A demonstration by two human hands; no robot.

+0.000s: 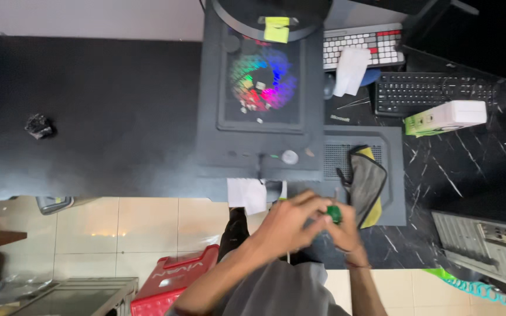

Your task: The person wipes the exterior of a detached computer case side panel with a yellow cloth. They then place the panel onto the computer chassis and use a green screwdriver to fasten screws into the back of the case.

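My left hand point(288, 225) and my right hand point(342, 231) meet just below the near edge of a black desk. Both close around a small green-handled tool point(335, 213), which shows between the fingers; its tip is hidden. Right above the hands lies a dark computer case point(212, 117) on its side, with a glowing rainbow-coloured fan point(263, 78) behind its side panel. A grey and yellow cloth point(366, 184) rests on a black vented panel point(395, 175) just to the right of my right hand.
A white paper point(246, 194) hangs over the desk edge. Two keyboards point(363, 45) point(434, 92), a green and white box point(446, 117) and a crumpled black scrap point(38, 126) sit on the desk. A red crate point(171, 281) stands on the tiled floor.
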